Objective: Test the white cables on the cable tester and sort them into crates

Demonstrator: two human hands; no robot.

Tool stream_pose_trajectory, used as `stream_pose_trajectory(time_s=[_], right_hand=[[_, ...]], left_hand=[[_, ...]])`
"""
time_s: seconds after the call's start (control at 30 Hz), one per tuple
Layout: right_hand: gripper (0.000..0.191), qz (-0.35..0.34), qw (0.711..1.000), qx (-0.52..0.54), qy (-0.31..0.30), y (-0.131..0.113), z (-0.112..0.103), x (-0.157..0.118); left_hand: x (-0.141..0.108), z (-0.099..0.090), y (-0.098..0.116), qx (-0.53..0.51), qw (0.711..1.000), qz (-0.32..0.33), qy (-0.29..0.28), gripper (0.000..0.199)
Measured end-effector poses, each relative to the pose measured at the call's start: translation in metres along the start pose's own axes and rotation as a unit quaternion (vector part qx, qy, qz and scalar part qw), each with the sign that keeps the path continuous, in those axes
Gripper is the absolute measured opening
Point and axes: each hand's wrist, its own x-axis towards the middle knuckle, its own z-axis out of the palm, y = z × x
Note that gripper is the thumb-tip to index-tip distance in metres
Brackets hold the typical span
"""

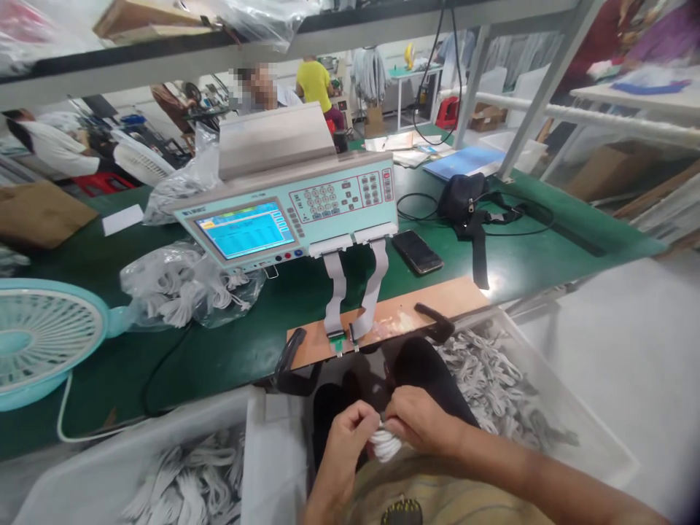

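Observation:
Low over my lap, a coiled white cable (386, 445) is pinched between my two hands. My left hand (353, 432) closes on its left side, thumb and fingers together. On the other side my right hand (418, 417) grips the top of the coil with bent fingers. The cable's ends are hidden in my fingers. In front of me, a tester (344, 200) with a lit screen stands on the green table, and two grey ribbon cables (372, 292) run from it down to small connectors on a wooden board (306, 341).
White bins of bundled cables stand left (254, 437) and right (580, 423) of my legs. Bagged cables (186, 288), a light-blue fan (103, 321), a phone (418, 252) and a black bag (464, 200) lie on the table (230, 357). Two black clamps hold the board; other people sit beyond.

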Motion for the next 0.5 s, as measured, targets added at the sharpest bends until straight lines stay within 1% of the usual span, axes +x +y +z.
stream_pose_trajectory(time_s=[0.07,0.13,0.17,0.23,0.27,0.3,0.33,0.37,0.4,0.43,0.47,0.5], right_hand=[[0.027,-0.033,0.999,-0.015,-0.014,0.000,0.001,-0.001],[0.027,-0.025,0.999,0.003,-0.030,-0.002,0.002,-0.001],[0.025,-0.002,0.999,0.026,-0.037,-0.004,0.002,-0.001],[0.022,0.089,0.989,0.115,-0.040,-0.009,0.002,0.000],[0.021,0.147,0.971,0.180,-0.046,-0.011,0.001,0.002],[0.022,0.203,0.944,0.252,-0.061,-0.013,-0.001,0.004],[0.025,0.248,0.910,0.323,-0.084,-0.014,-0.002,0.006],[0.029,0.276,0.874,0.382,-0.115,-0.015,-0.004,0.008],[0.033,0.289,0.844,0.427,-0.149,-0.015,-0.005,0.010],[0.036,0.293,0.821,0.456,-0.180,-0.014,-0.006,0.012],[0.038,0.296,0.805,0.474,-0.200,-0.013,-0.006,0.014],[0.039,0.299,0.797,0.482,-0.206,-0.012,-0.006,0.016]], left_hand=[[-0.001,0.000,-0.002,-0.040,0.999,-0.019,0.017,0.030],[0.000,0.002,-0.004,-0.035,0.998,-0.006,0.056,0.030],[0.001,0.004,-0.004,-0.011,0.997,0.015,0.077,0.030],[0.000,0.005,-0.003,0.059,0.990,0.080,0.105,0.029],[-0.001,0.005,-0.001,0.098,0.983,0.116,0.104,0.027],[-0.002,0.004,0.002,0.136,0.975,0.150,0.094,0.026],[-0.004,0.002,0.005,0.170,0.965,0.183,0.078,0.024],[-0.006,0.000,0.008,0.199,0.954,0.214,0.058,0.022],[-0.008,-0.003,0.011,0.224,0.943,0.243,0.036,0.020],[-0.010,-0.006,0.013,0.244,0.932,0.269,0.015,0.018],[-0.011,-0.010,0.015,0.259,0.921,0.291,-0.003,0.015],[-0.011,-0.012,0.015,0.269,0.912,0.310,-0.008,0.013]])
